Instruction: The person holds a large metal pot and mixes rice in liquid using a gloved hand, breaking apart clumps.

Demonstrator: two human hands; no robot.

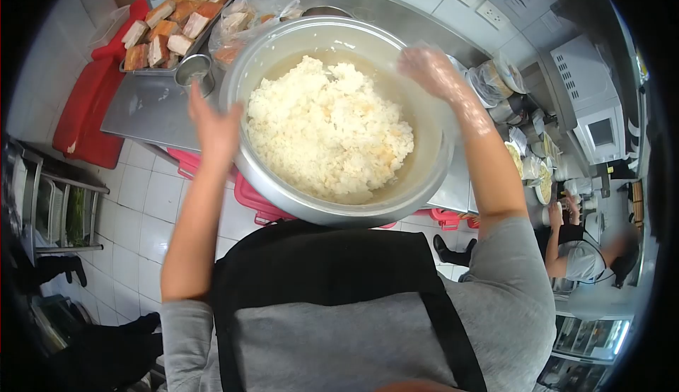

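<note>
A large metal pot of cooked white rice stands in front of me, with some browned patches in the rice. My left hand is outside the pot's left rim, fingers apart and nothing in them. Just beyond its fingertips is a metal cup on the steel counter. Over the pot's right rim is my right hand, in what looks like a clear plastic glove. Motion smears its fingers, so whether they hold anything is unclear.
Back left, a tray bears several chunks of browned meat, beside a plastic bag of food. Red plastic hangs at the counter's left end. At right are a microwave and a co-worker.
</note>
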